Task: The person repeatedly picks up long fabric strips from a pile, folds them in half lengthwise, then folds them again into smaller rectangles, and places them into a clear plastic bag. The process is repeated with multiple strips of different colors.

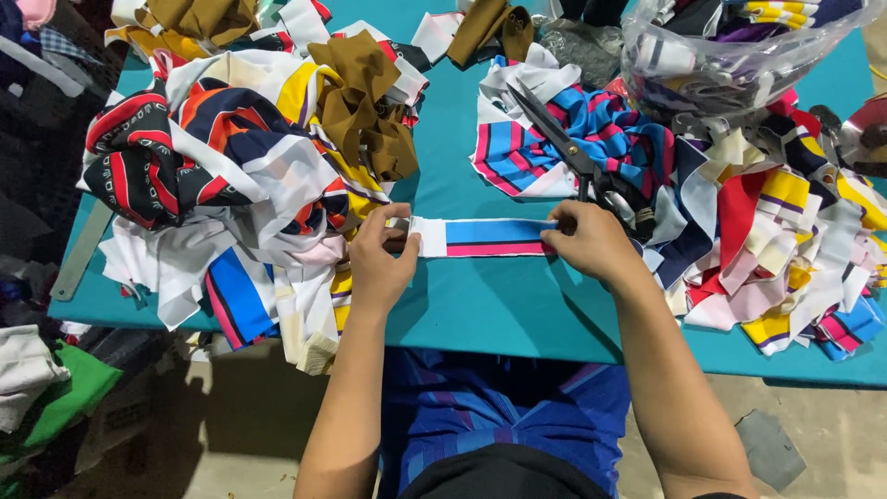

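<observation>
A fabric strip point(480, 237) with blue, pink and white stripes lies flat on the teal table point(499, 305). My left hand point(381, 263) pinches its white left end. My right hand point(591, 242) grips its right end, so the strip is stretched between both hands. Large black scissors point(573, 152) rest just behind my right hand, blades pointing to the far left, on a striped blue and pink cloth pile point(591, 139).
A big heap of mixed printed scraps point(231, 176) covers the left side, with brown pieces point(365, 106) on top. More colourful scraps point(785, 249) pile up at the right. A clear plastic bag of fabric point(730, 51) stands at the far right. A metal ruler point(81, 251) lies at the table's left edge.
</observation>
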